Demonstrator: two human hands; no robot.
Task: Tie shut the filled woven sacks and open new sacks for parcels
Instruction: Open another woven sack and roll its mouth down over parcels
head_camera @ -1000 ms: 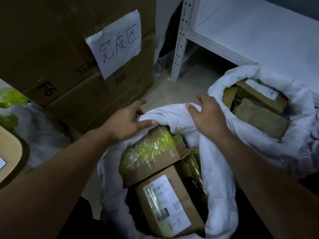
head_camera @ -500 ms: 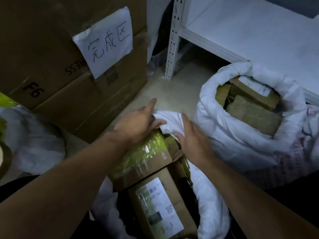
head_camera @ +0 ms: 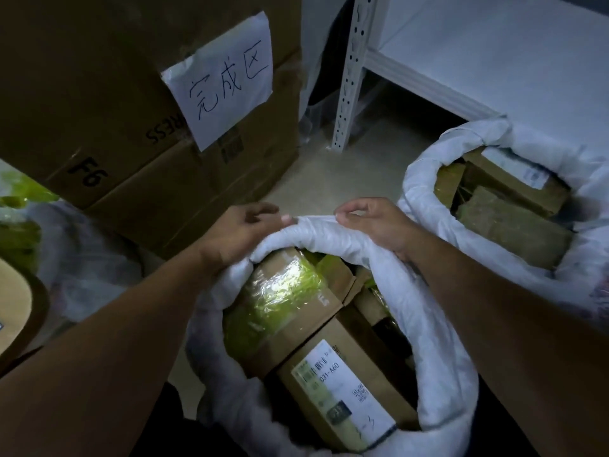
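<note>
The near woven sack (head_camera: 438,324) stood on the floor (head_camera: 329,179), mouth open and rim rolled, filled with taped parcels (head_camera: 342,384). The left hand (head_camera: 237,232) gripped the far rim with curled fingers (head_camera: 263,209). The right hand (head_camera: 375,222) pinched the same rim just beside it (thumb against fingertips). A second filled sack (head_camera: 425,179) stood to the right.

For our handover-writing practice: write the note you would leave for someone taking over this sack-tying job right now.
Hands: the left hand grips the rolled rim of the near sack; the right hand pinches the same rim.
Things: the near sack is full of parcels, mouth open. The second sack, to its right, is also full and open.
Done: both look filled.
Left: unroll, gather and tie both; open new sacks.
</note>
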